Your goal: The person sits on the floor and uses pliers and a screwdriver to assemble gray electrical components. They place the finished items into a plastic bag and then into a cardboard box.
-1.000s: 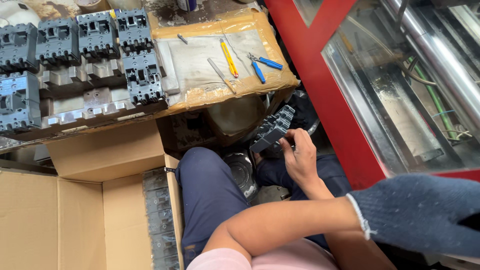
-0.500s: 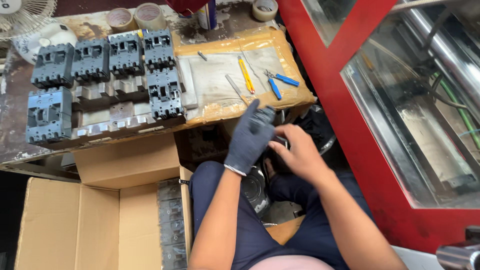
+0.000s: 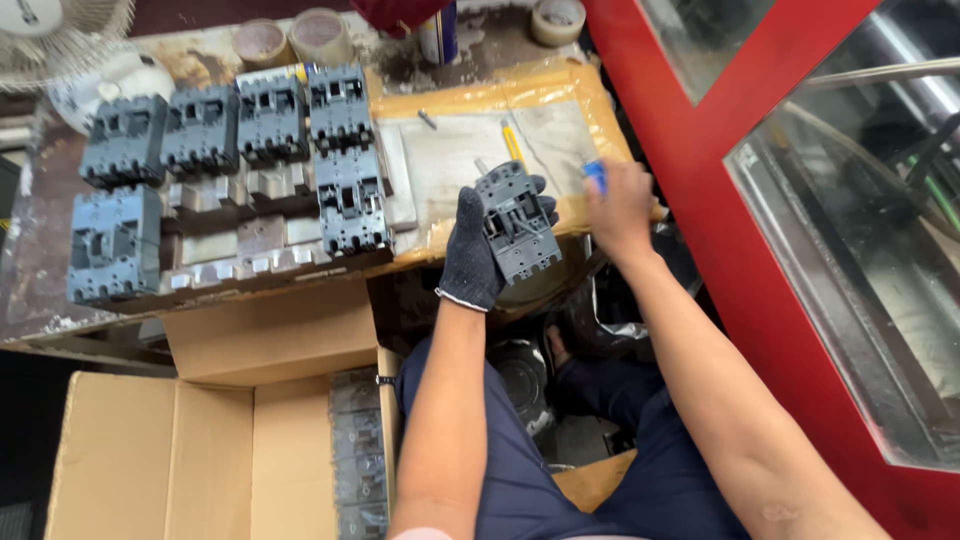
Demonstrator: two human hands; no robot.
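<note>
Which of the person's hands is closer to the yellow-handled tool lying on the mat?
The left hand, gloved and holding a grey breaker, sits just below the yellow-handled tool. The bare right hand is further right, at a blue-handled tool.

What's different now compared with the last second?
The grey breaker has passed from the bare right hand, low by the lap, to the gloved left hand, now raised over the bench. The right hand has reached to the blue-handled tool. The breakers on the bench stayed put.

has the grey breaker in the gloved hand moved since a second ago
Yes. The grey breaker has gone from low beside the knee up to the paper-covered bench edge, now in the gloved left hand.
</note>
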